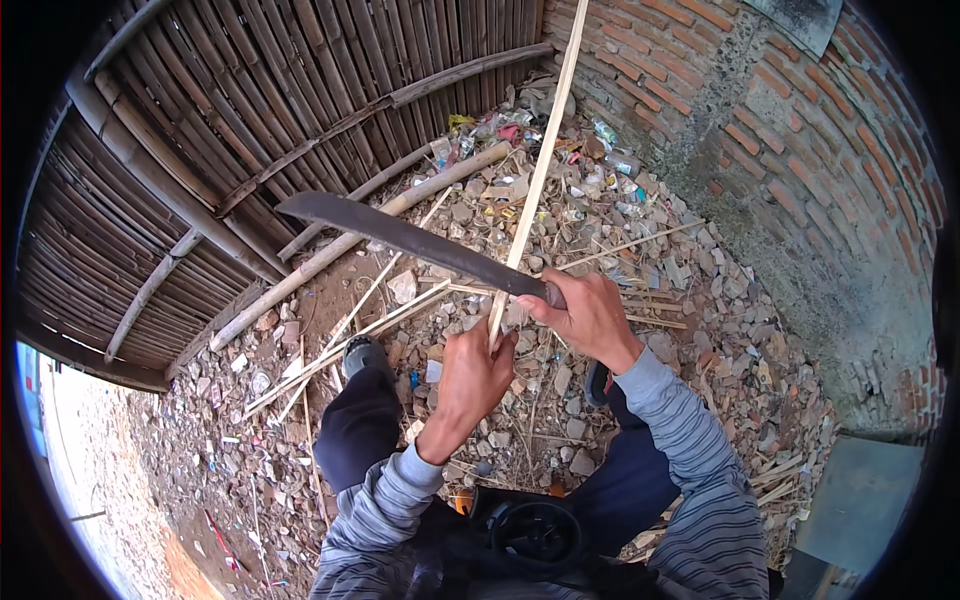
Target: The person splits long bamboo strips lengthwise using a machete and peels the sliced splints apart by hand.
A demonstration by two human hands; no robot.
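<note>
On rubble ground [700,385], the closed left hand [472,375] grips a pale strip [541,165], the right hand [592,315] a machete [410,238] across it; shaving, I think; next stroke needs steadiness.

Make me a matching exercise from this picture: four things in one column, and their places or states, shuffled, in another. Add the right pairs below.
Things:
1. Machete
2. Pale strip
3. Slatted fence
4. Brick wall

Places or states:
A. Lower end gripped in the left hand
B. Standing at the upper right of the picture
C. Handle gripped in the right hand, dark blade pointing to the picture's left
D. Standing at the upper left of the picture

Right pairs: 1-C, 2-A, 3-D, 4-B
</note>
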